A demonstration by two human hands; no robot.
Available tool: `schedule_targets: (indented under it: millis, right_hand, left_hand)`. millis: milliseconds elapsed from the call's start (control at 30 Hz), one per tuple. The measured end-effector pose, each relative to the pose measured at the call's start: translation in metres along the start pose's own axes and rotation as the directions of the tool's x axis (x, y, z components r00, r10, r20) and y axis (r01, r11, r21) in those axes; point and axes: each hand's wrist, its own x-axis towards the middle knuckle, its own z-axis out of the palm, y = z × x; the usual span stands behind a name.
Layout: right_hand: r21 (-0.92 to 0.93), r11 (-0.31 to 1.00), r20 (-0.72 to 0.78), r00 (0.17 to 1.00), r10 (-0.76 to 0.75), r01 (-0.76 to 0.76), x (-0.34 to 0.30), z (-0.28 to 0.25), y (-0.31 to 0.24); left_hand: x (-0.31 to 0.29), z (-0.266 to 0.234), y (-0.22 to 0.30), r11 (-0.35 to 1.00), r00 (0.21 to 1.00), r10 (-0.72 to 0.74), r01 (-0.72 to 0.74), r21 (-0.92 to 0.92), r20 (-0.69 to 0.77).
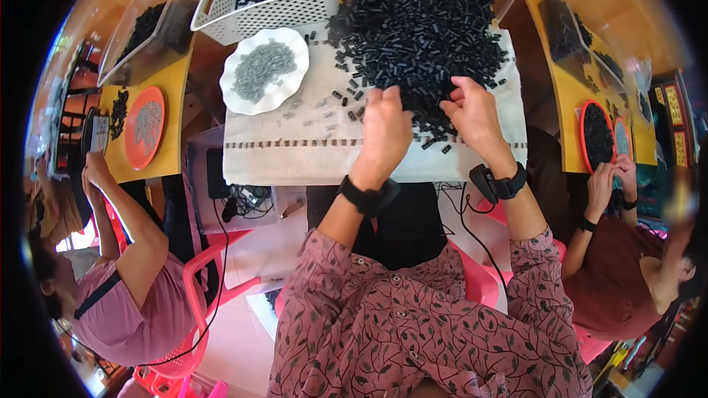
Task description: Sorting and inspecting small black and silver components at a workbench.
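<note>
A big heap of small black plastic pieces (424, 22) covers the far right of the cloth-covered table (295, 162). At the heap's near left edge is my left hand (386, 129), its fingers curled in and closed; what they hold, if anything, is hidden. My right hand (478, 116) is at the near right edge of the heap, fingers bent with thumb and forefinger apart, and nothing shows between them. Loose black pieces lie between and around both hands. Left of the heap, a white scalloped plate (234, 97) carries many small clear pieces (265, 70).
Behind the plate stands a white perforated basket (273, 18) with black pieces inside. A few clear pieces (318, 114) are scattered on the cloth. Co-workers sit at yellow tables (173, 144) left and right, with red plates (134, 158). A black cable (487, 250) hangs near my right wrist.
</note>
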Motion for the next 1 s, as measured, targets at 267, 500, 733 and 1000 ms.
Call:
schedule_targets:
  millis: [267, 500, 733, 1000]
  right_hand:
    - [0.116, 0.912, -0.171, 0.913, -0.372, 0.393, 0.013, 0.016, -0.025]
    - [-0.063, 0.620, 0.076, 0.623, -0.779, 0.782, 0.023, 0.059, -0.074]
    - [-0.042, 0.545, 0.264, 0.535, -0.802, 0.837, 0.034, 0.098, -0.088]
    - [-0.288, 0.400, 0.293, 0.478, -0.828, 0.870, 0.047, 0.077, -0.073]
  left_hand:
    - [-0.016, -0.011, -0.007, 0.981, 0.944, 0.134, -0.169, -0.094, -0.300]
    - [-0.082, -0.046, -0.020, 0.993, 0.961, -0.089, 0.065, -0.099, -0.260]
    - [-0.113, -0.053, -0.033, 0.999, 0.966, -0.034, 0.035, 0.002, -0.258]
    - [-0.113, -0.061, -0.040, 0.978, 0.968, -0.136, 0.098, -0.183, -0.211]
